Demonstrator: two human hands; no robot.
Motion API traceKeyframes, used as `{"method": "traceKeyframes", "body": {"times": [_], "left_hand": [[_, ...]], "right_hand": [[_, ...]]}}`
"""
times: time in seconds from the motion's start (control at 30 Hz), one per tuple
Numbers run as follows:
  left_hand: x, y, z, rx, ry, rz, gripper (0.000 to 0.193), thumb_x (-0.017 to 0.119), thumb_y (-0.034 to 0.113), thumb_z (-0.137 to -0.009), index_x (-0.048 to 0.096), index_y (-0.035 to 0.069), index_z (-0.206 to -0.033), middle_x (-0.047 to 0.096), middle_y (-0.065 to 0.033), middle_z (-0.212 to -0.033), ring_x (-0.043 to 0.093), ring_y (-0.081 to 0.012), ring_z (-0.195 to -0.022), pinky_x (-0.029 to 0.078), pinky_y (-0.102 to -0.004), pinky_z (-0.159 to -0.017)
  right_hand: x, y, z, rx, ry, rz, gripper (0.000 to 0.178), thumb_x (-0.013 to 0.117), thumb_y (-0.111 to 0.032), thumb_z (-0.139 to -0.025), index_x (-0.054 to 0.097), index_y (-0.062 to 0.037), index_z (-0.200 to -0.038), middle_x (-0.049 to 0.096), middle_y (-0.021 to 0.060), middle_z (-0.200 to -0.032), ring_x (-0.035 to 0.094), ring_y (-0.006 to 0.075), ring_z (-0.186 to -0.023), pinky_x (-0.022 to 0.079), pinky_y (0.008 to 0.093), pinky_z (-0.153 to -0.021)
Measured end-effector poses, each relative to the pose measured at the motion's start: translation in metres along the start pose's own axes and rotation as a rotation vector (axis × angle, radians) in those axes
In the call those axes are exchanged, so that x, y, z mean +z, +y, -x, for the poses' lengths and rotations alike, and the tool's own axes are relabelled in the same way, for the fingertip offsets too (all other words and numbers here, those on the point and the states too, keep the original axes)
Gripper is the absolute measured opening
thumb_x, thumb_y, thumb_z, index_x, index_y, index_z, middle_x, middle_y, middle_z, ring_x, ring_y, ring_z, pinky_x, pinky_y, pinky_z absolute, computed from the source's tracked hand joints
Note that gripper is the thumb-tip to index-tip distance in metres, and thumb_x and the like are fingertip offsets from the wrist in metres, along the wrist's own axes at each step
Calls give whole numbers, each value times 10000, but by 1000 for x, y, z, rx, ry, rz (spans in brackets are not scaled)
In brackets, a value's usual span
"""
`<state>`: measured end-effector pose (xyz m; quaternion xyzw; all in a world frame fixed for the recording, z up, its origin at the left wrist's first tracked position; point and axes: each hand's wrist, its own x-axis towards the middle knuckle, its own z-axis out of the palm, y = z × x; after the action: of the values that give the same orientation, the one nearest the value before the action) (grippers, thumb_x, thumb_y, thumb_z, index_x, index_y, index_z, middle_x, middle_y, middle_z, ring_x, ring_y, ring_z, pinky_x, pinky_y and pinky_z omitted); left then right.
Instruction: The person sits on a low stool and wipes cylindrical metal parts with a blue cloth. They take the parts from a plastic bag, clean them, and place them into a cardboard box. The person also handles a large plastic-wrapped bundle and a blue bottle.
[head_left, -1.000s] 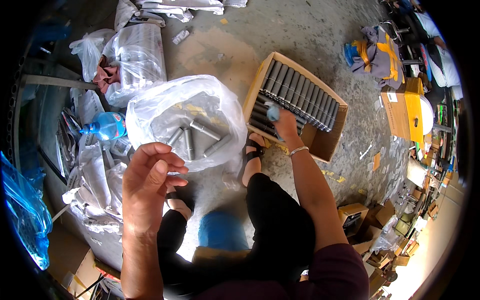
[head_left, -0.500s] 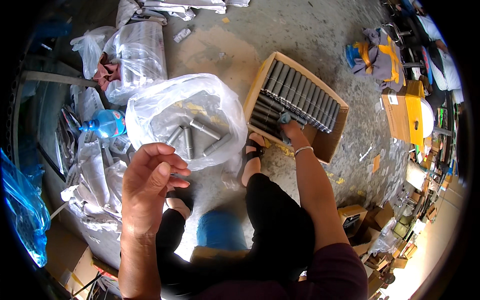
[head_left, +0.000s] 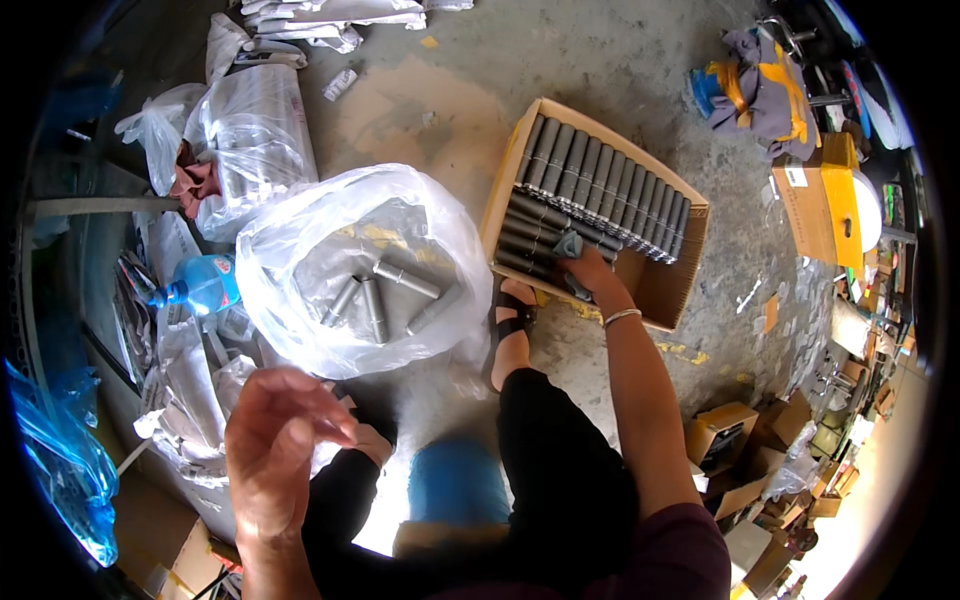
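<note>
My right hand [head_left: 597, 279] reaches into a cardboard box [head_left: 648, 285], closed around a crumpled grey-green cloth [head_left: 569, 245]. Its fingertips are partly hidden by the cloth, which is against the dark tubes. Dark grey metal tubes [head_left: 600, 185] fill most of the box in tight rows; those nearest my hand lie across the left side. My left hand [head_left: 275, 445] is raised with nothing in it, its fingers bent and apart. Beyond it, an open clear plastic bag [head_left: 268, 285] spreads on the floor, with several grey tubes [head_left: 405, 279] lying loose inside.
A blue-tinted bottle [head_left: 208, 284] lies left of the bag, beside crumpled wrapping and a wrapped bundle [head_left: 255, 130]. Below me is a blue drum-like object [head_left: 458, 482] between my legs. Cartons [head_left: 722, 432] and clutter line the right side; a yellow-taped carton [head_left: 815, 210] stands farther back.
My left hand has lowered toward me and drawn away from the bag. The right hand stays in the box with the cloth. The whole view has shifted slightly.
</note>
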<state>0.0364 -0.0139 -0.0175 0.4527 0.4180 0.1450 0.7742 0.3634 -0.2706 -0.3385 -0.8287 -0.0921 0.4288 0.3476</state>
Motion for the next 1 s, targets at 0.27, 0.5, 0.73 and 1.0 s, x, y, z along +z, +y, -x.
{"method": "traceKeyframes", "body": {"times": [0.27, 0.5, 0.73, 1.0], "left_hand": [[-5, -15, 0, -101, 47, -121, 528, 780, 304, -756, 515, -41, -1055, 663, -156, -834, 681, -226, -743, 581, -324, -673], [0, -15, -6, -115, 25, -129, 532, 800, 283, -734, 514, -37, -1048, 672, -172, -848, 691, -236, -750, 586, -349, -690], [4, -16, -5, -126, 6, -211, 510, 786, 209, -750, 502, -53, -1083, 655, -158, -880, 677, -227, -789, 573, -348, -731], [1, -20, -2, -177, -104, -562, 381, 689, -18, -757, 515, -52, -1093, 639, -137, -932, 644, -201, -900, 512, -303, -818]], "right_hand": [[-2, -6, 12, 80, 49, -369, 162, 602, -22, -826, 569, 31, -975, 635, 108, -802, 629, 182, -652, 500, 313, -585], [9, -2, -5, -453, 419, 297, 337, 663, 16, -715, 585, -31, -1040, 641, 150, -930, 637, 328, -831, 511, 385, -725], [27, -61, 13, -423, 284, 573, 609, 613, 138, -614, 540, -77, -1180, 539, 126, -1144, 544, 370, -1040, 472, 407, -863], [27, -47, 9, -499, 249, 514, 576, 610, 99, -643, 516, -41, -1194, 550, 214, -1152, 532, 399, -1077, 439, 431, -904]]}}
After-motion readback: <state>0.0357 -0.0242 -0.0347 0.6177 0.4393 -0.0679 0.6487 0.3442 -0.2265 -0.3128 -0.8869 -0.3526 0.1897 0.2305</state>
